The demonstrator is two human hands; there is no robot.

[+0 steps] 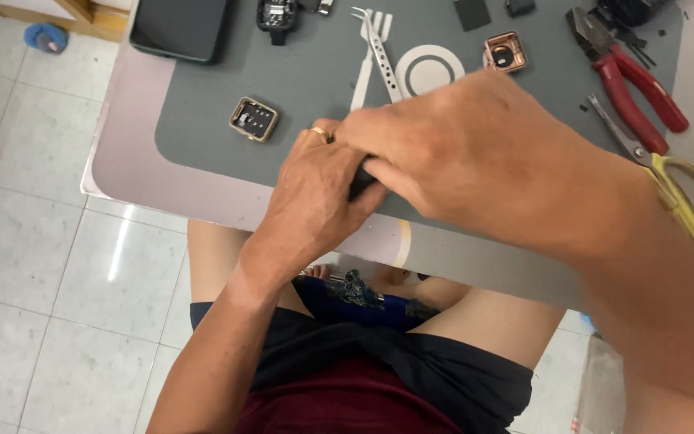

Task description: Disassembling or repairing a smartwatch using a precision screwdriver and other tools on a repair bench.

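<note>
- Grey rubbery mat [202, 128] covers the pale table [122, 173], and both hands meet at its near edge.
- The left hand [315, 201] reaches up from the lap with its back to the camera, fingers curled over a small black object [361, 183]; a gold ring [321, 133] sits on one finger.
- The right hand [475, 153] comes in from the right, laid across and partly over the left, knuckles up, fingers bent down onto the same black object.
- Both hands are closed around that object; only a dark sliver shows between them, so its shape, long axis and facing cannot be told.
- A small square gold-rimmed watch case [253, 119] lies flat on the mat, just left of the left hand.
- A rose-coloured square case [504, 53] lies further back, beside a flat white ring [429, 71].
- Metal tweezers [379, 52] with a perforated handle lie with their long axis running away from the person.
- Red-handled pliers [628, 80] and yellow-handled scissors [668, 181] lie on the right.
- A glossy dark phone [178, 28] rests at the mat's far left corner.
</note>
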